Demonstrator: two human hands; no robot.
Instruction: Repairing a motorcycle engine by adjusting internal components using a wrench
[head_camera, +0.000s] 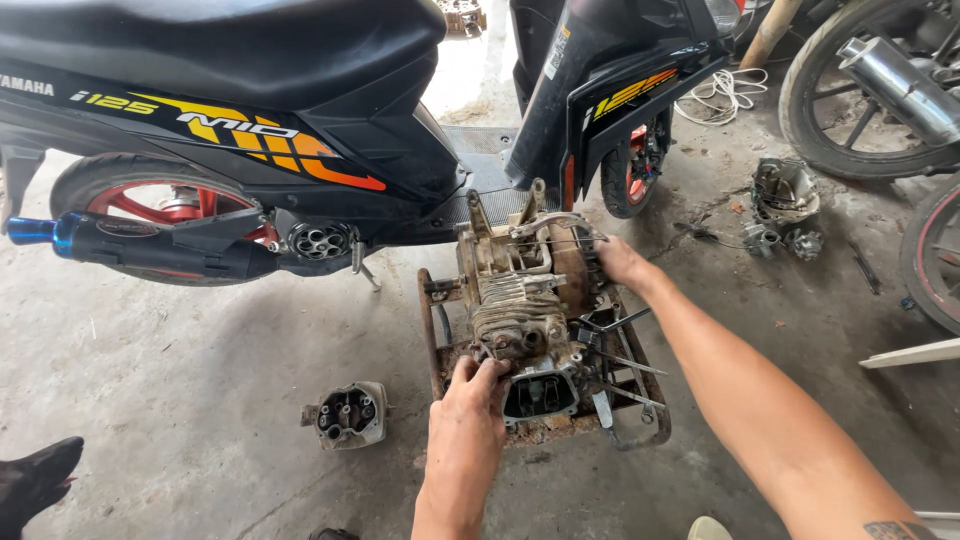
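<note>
The dirty engine block sits on a rusty frame on the floor, long axis pointing away. Left hand grips its near end, fingers curled; right hand presses the far right side.

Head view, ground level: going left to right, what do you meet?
Loose cylinder head → left hand → dirty engine on its rusty frame → right hand → carburettor parts → chrome exhaust pipe

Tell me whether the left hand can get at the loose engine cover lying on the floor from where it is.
Probably yes. The left hand grips the near end of the engine, and the loose cover lies just beside it on bare concrete floor, with nothing between.
</note>
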